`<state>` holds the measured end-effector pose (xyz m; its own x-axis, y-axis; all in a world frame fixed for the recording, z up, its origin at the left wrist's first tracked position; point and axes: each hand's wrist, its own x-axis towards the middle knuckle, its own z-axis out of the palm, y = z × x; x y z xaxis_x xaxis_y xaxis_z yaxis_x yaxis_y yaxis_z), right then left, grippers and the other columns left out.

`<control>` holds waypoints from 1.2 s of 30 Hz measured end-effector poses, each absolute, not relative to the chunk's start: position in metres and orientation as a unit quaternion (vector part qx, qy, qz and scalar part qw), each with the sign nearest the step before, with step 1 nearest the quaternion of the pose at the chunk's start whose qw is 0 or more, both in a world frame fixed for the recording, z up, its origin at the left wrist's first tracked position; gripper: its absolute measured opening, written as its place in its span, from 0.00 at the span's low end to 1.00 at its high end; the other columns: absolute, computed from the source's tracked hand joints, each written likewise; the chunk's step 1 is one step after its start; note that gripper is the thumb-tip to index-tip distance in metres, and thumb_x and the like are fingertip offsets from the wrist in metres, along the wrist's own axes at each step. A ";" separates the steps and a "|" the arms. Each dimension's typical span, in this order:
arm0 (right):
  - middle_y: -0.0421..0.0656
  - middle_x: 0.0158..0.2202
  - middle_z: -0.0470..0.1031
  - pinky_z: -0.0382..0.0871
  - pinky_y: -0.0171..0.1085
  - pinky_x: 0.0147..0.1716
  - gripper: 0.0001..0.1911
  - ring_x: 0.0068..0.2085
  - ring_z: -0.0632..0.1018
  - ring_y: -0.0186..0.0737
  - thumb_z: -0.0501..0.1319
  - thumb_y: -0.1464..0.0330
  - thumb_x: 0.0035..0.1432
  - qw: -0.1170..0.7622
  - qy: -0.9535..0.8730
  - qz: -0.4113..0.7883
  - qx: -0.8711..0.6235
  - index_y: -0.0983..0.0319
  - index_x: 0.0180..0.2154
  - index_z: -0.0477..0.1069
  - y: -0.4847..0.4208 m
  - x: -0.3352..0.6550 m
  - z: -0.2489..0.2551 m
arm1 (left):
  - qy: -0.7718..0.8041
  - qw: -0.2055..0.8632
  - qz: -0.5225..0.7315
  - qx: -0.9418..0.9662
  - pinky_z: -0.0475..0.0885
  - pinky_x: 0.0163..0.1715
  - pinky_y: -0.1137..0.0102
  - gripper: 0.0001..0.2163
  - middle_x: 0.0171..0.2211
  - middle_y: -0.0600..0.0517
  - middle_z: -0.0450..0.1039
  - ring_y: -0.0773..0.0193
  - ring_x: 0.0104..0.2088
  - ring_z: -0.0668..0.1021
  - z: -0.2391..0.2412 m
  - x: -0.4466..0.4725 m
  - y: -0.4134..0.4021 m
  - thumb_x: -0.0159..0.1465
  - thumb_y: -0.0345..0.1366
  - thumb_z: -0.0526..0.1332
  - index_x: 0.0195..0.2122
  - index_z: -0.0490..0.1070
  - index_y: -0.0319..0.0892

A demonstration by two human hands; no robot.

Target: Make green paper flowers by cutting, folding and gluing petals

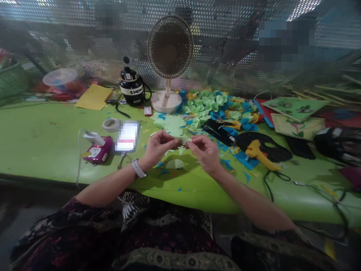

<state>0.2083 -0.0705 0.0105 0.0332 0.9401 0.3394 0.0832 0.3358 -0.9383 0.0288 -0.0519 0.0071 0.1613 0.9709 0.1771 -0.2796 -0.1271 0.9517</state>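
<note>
Both hands meet above the green table (158,186), pinching a small piece of pale green paper (184,139) between them. My left hand (161,146), with a pale watch on its wrist, grips the paper's left side with thumb and forefinger. On the other side my right hand (205,152) is closed on its right edge; the paper's exact shape is partly hidden by the fingers. Below them lies a pale green half-round paper piece (175,164). Just beyond the hands are larger light green sheets (173,126) amid blue and green scraps.
A fan (170,49) and a black bottle (132,88) stand at the back, beside a heap of folded paper pieces (208,101). A black stapler (218,131) and a yellow glue gun (261,155) lie right. A lit phone (126,136), tape roll (110,124) and purple power block (98,150) lie left.
</note>
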 end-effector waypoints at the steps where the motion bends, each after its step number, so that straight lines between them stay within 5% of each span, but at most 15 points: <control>1: 0.41 0.35 0.76 0.72 0.36 0.29 0.12 0.29 0.75 0.34 0.69 0.60 0.50 0.571 -0.585 0.375 -0.437 0.59 0.28 0.70 -0.070 0.208 0.011 | 0.335 0.571 0.553 0.506 0.81 0.31 0.70 0.19 0.27 0.51 0.80 0.63 0.29 0.84 0.007 0.029 -0.052 0.51 0.42 0.75 0.31 0.66 0.39; 20: 0.39 0.26 0.74 0.71 0.38 0.29 0.17 0.28 0.75 0.37 0.70 0.55 0.48 0.538 -0.554 0.430 -0.467 0.58 0.29 0.69 -0.065 0.209 0.006 | 0.338 0.571 0.548 0.509 0.80 0.33 0.71 0.21 0.26 0.55 0.78 0.66 0.28 0.82 0.002 0.029 -0.047 0.52 0.41 0.74 0.40 0.65 0.41; 36: 0.35 0.30 0.73 0.75 0.37 0.32 0.24 0.28 0.77 0.33 0.73 0.55 0.43 0.563 -0.504 0.480 -0.446 0.58 0.35 0.65 -0.061 0.205 0.008 | 0.329 0.582 0.553 0.497 0.80 0.35 0.71 0.22 0.25 0.56 0.78 0.69 0.27 0.82 0.004 0.030 -0.047 0.52 0.40 0.75 0.40 0.65 0.39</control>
<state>0.2050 -0.0612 0.0078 0.0319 0.9898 0.1392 -0.0895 0.1415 -0.9859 0.0296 -0.0470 0.0039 0.1717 0.9710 0.1666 -0.3177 -0.1055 0.9423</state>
